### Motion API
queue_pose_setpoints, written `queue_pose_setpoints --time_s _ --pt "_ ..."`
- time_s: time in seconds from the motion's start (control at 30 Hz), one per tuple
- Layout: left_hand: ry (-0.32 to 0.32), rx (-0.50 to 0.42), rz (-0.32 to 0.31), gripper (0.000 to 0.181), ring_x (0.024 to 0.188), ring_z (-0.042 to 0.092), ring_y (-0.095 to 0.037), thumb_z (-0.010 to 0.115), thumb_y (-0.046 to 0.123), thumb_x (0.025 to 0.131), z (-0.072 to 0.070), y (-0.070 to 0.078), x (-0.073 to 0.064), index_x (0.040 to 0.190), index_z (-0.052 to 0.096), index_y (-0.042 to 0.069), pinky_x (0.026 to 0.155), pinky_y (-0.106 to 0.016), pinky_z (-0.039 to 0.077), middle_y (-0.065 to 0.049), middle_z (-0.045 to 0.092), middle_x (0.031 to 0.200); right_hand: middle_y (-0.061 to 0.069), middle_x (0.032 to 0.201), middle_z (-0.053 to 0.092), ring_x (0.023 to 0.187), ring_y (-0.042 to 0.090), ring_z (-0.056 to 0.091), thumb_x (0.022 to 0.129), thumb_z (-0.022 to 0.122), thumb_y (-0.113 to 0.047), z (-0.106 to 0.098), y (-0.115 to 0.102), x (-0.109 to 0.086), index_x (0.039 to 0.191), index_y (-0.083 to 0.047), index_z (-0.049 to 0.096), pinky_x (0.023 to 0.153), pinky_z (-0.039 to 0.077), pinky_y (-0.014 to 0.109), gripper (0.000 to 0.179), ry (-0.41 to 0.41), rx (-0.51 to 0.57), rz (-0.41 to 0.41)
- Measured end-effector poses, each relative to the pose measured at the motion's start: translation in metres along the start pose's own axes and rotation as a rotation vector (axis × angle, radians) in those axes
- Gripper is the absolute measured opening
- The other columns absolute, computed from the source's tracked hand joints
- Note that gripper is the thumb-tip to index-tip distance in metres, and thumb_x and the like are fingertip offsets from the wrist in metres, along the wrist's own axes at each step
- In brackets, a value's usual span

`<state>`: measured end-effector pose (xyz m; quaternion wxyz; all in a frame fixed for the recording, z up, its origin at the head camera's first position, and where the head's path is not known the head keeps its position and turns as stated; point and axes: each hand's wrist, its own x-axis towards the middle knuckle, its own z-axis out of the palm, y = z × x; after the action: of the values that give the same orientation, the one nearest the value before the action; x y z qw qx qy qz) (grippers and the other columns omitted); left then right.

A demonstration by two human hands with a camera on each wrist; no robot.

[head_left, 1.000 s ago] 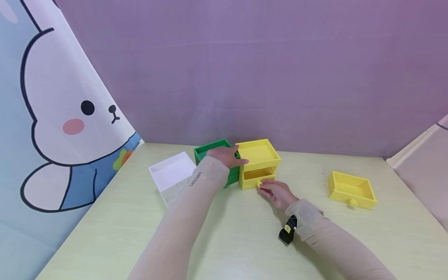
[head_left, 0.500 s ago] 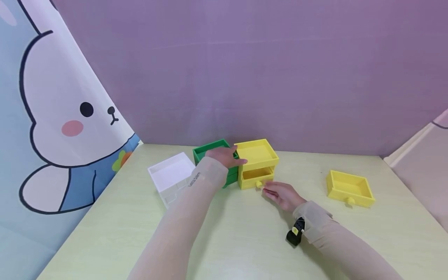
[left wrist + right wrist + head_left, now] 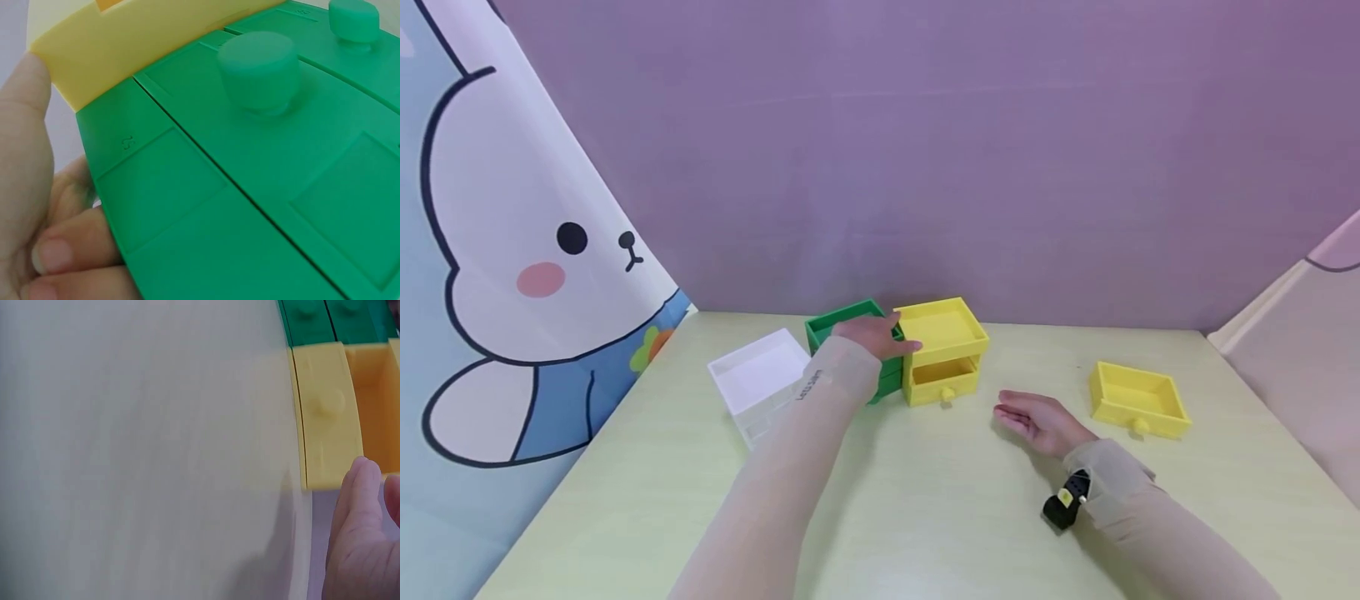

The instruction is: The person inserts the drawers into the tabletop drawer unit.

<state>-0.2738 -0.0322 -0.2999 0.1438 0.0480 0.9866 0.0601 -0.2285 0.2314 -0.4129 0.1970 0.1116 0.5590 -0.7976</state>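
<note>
A small yellow drawer cabinet (image 3: 951,347) stands at the back of the table. Its lower drawer (image 3: 928,392) with a round knob is pushed in, and the slot above gapes. My left hand (image 3: 867,335) holds the cabinet's upper left side, thumb at the front corner and fingers farther back. Those fingers also lie along the top of the green drawer cabinet (image 3: 181,212), which is set against the yellow one. To the right of the cabinet, my right hand (image 3: 1039,423) hovers with nothing in it, fingers fairly straight. A loose yellow drawer (image 3: 1167,426) lies farther right.
A white drawer cabinet (image 3: 758,372) stands left of the green one, partly behind my left forearm. Behind the pale table (image 3: 917,525) hangs a purple backdrop (image 3: 925,167). A black wrist camera (image 3: 1063,502) is strapped under my right wrist.
My right hand has let go of the lower yellow drawer's knob and moved off to the right. The left hand has stayed at the yellow cabinet. The view has shifted slightly.
</note>
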Motion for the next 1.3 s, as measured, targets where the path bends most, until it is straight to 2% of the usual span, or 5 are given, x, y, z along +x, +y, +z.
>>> queue_pose_setpoints --time_s 0.33,0.57,0.77,1.0,1.3 --pt "0.000 0.024 0.024 0.079 0.082 0.057 -0.017 0.040 0.072 0.087 0.000 0.007 0.005 0.153 0.016 0.036 0.050 -0.023 0.036 -0.001 0.061 0.123 0.008 0.093 0.067 0.087 0.013 0.067 0.100 0.048 -0.006 -0.051 -0.007 -0.029 0.094 -0.008 0.069 0.084 0.049 0.020 0.022 -0.114 0.100 0.020" --pt "-0.020 0.047 0.014 0.080 0.084 0.056 -0.017 0.037 0.075 0.086 0.004 0.007 0.009 0.153 0.013 0.038 0.053 -0.025 0.036 0.001 0.064 0.111 0.010 0.102 0.069 0.096 0.017 0.067 0.102 0.043 -0.006 -0.090 -0.011 -0.047 0.101 -0.008 0.073 0.087 0.048 0.022 0.030 -0.297 0.082 0.057" --pt "-0.021 0.041 0.030 0.080 0.079 0.058 -0.017 0.037 0.074 0.087 0.002 0.008 0.009 0.153 0.013 0.037 0.051 -0.024 0.035 0.000 0.063 0.094 0.018 0.105 0.069 0.100 0.021 0.067 0.104 0.036 -0.008 -0.124 -0.010 -0.060 0.108 0.002 0.070 0.091 0.046 0.022 0.035 -0.480 0.343 0.100" --pt "-0.012 0.035 0.013 0.078 0.101 0.054 -0.019 0.038 0.073 0.087 0.002 0.005 0.008 0.153 0.014 0.037 0.055 -0.024 0.041 -0.001 0.051 0.140 0.021 0.099 0.069 0.096 0.024 0.068 0.100 0.051 -0.015 -0.146 -0.009 -0.070 0.097 0.007 0.069 0.092 0.046 0.026 0.028 -0.321 0.440 0.189" --pt "-0.002 0.002 0.009 0.077 0.103 0.054 -0.021 0.039 0.071 0.088 0.000 0.004 0.004 0.153 0.016 0.036 0.056 -0.023 0.041 -0.002 0.046 0.144 0.022 0.096 0.069 0.094 0.026 0.069 0.097 0.058 -0.017 -0.159 -0.015 -0.073 0.093 0.006 0.068 0.092 0.046 0.026 0.025 -0.263 0.502 0.222"
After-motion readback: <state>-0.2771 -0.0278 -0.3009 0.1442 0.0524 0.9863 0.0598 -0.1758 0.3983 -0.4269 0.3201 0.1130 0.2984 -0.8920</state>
